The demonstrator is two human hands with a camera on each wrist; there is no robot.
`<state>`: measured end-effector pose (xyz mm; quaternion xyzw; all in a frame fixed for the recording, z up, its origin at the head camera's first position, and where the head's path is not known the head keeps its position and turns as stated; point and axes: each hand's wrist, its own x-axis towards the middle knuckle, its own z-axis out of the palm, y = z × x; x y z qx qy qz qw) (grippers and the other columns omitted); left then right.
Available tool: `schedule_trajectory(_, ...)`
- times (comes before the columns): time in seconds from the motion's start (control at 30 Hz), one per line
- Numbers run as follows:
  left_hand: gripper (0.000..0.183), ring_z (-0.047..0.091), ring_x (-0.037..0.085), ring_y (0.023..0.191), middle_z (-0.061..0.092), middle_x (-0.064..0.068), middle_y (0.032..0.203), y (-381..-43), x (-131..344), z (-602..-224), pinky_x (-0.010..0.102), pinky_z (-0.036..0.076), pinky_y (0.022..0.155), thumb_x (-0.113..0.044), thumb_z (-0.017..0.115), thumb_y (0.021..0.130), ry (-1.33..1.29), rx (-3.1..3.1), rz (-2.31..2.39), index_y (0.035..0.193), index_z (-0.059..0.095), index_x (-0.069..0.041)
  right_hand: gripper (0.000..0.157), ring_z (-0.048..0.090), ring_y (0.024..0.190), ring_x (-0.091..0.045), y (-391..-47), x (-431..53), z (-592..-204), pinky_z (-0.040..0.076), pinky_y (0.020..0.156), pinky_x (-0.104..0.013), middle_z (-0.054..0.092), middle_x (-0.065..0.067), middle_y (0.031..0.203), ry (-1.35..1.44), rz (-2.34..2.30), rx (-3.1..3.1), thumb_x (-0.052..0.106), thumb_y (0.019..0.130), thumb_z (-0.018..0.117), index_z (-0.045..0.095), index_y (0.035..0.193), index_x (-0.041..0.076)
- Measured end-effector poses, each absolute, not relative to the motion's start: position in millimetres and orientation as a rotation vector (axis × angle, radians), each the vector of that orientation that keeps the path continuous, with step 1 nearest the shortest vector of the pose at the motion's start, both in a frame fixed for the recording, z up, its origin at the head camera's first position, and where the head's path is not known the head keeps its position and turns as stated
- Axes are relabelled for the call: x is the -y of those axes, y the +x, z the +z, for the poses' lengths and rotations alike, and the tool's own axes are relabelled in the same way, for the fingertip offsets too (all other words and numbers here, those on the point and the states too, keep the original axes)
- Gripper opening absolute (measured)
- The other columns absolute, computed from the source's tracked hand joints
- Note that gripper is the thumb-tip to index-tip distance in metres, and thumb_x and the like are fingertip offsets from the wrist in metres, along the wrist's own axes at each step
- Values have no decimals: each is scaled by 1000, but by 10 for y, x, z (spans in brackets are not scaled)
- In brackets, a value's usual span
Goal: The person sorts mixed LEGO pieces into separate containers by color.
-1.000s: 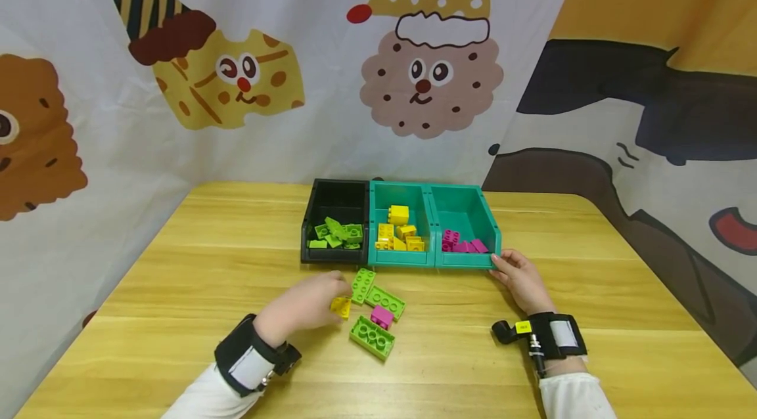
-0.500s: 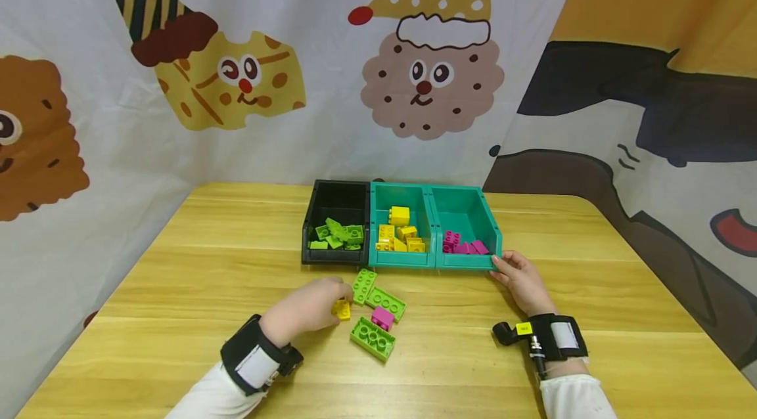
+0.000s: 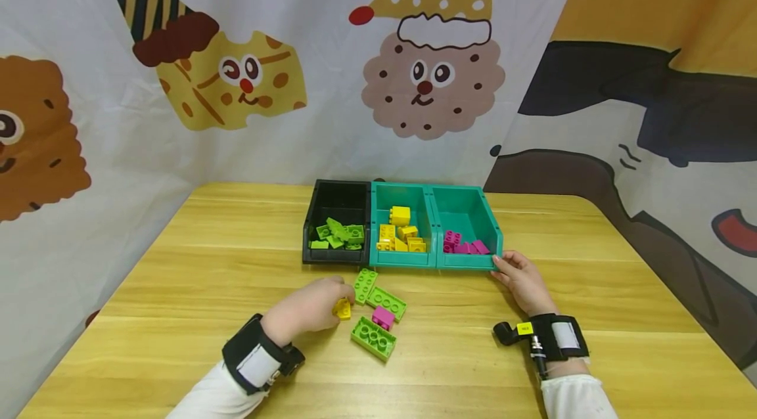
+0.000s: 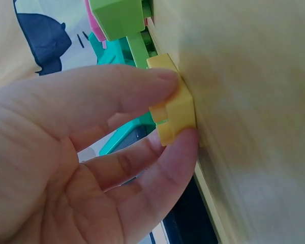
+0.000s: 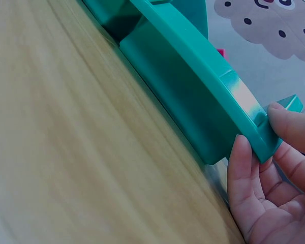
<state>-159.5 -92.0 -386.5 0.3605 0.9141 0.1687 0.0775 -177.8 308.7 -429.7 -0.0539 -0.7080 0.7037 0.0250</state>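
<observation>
My left hand [image 3: 310, 306] pinches a yellow toy brick [image 4: 178, 104] between thumb and fingers, low at the wooden table top. Just right of it lie three green bricks, one of them a studded brick [image 3: 365, 286], and a pink brick [image 3: 383, 318]. My right hand [image 3: 523, 281] grips the front right corner of the right teal bin [image 5: 193, 76], thumb on the rim and fingers beneath it. That bin holds several pink bricks [image 3: 464, 245]. The middle teal bin [image 3: 404, 260] has yellow bricks inside, and the black bin [image 3: 334, 255] has green ones.
The three bins stand side by side at the table's back, before a printed cloth [image 3: 331, 143] with cartoon figures. The wooden table [image 3: 449, 366] stretches in front of them, between both forearms.
Over the last second my left fingers have shifted slightly around the yellow brick, which has turned a little. My right hand stays on the bin corner.
</observation>
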Motion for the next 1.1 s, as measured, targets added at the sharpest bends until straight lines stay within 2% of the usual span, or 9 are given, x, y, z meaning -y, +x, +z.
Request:
schedule_trajectory(0.53, 35, 58, 20, 90, 59, 5, 97, -1569, 917, -3842, 39, 50, 86, 6, 72, 70, 1075, -2725, 505, 102, 67, -7, 14, 53, 86, -1, -1783, -3103, -4302, 50, 81, -16, 51, 8, 89, -176, 2171, 2206, 24, 93, 60, 53, 97, 13)
schedule_trajectory(1.1, 33, 56, 17, 84, 58, 4, 92, -1556, 922, -3820, 36, 51, 81, 6, 70, 69, 1104, -2733, 479, 99, 66, -7, 10, 54, 85, -2, -1794, -3110, -4337, 51, 80, -17, 51, 6, 91, -184, 2197, 2185, 22, 93, 59, 54, 94, 14)
